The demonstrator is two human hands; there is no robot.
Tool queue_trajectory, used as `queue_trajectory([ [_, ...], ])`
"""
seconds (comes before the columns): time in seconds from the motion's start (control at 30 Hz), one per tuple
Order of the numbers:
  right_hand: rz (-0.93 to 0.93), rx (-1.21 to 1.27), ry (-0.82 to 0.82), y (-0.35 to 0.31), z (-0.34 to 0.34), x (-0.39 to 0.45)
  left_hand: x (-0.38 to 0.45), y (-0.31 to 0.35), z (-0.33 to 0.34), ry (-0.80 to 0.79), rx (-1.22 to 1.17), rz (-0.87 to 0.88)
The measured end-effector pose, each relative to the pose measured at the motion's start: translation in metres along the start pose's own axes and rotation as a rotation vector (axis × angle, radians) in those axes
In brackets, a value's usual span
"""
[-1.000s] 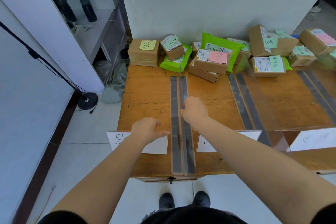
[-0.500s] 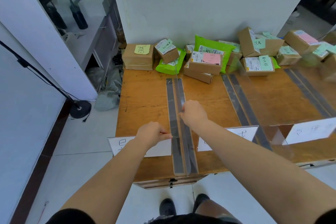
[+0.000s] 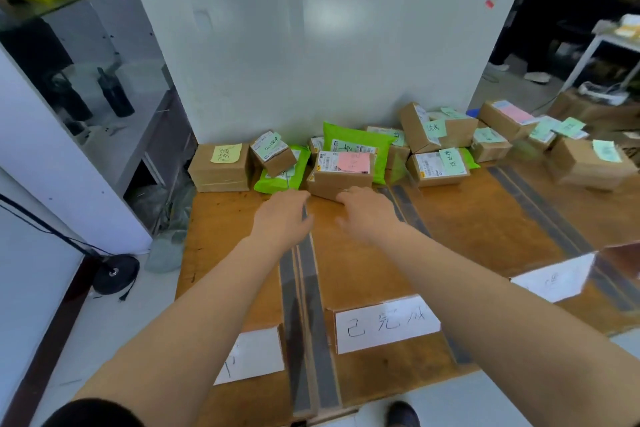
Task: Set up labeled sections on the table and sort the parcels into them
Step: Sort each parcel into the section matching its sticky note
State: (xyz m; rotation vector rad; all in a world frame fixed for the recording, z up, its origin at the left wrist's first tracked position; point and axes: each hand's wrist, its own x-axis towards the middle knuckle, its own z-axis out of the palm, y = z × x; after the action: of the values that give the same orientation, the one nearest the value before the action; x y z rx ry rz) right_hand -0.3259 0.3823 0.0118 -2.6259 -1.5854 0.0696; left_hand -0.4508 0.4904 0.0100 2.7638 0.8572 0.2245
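A wooden table (image 3: 485, 218) is split into sections by pairs of grey tape strips (image 3: 304, 291). White paper labels (image 3: 386, 322) lie along its front edge. Parcels are heaped at the back: a brown box with a yellow note (image 3: 221, 163), green mailer bags (image 3: 282, 178), and a box with a pink note (image 3: 343, 170). My left hand (image 3: 282, 218) rests over the far end of the left tape pair, fingers forward. My right hand (image 3: 367, 215) lies just right of it, fingertips at the base of the pink-note box. Neither hand holds anything.
More boxes with green notes (image 3: 438, 165) crowd the back right. A white panel (image 3: 311, 45) stands behind the parcels. A shelf with dark bottles (image 3: 114, 94) is on the left, a black stand base (image 3: 116, 272) on the floor below it.
Both hands have slid forward along the left tape pair, from mid-table to its far end by the parcels. The view has tilted up and moved closer.
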Motion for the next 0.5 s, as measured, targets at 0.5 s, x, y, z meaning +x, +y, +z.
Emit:
queue_trajectory([
  [0.5,0.021,0.373,-0.172,0.152,0.013,0.159,0.147,0.073,0.073,0.000,-0.660,-0.662],
])
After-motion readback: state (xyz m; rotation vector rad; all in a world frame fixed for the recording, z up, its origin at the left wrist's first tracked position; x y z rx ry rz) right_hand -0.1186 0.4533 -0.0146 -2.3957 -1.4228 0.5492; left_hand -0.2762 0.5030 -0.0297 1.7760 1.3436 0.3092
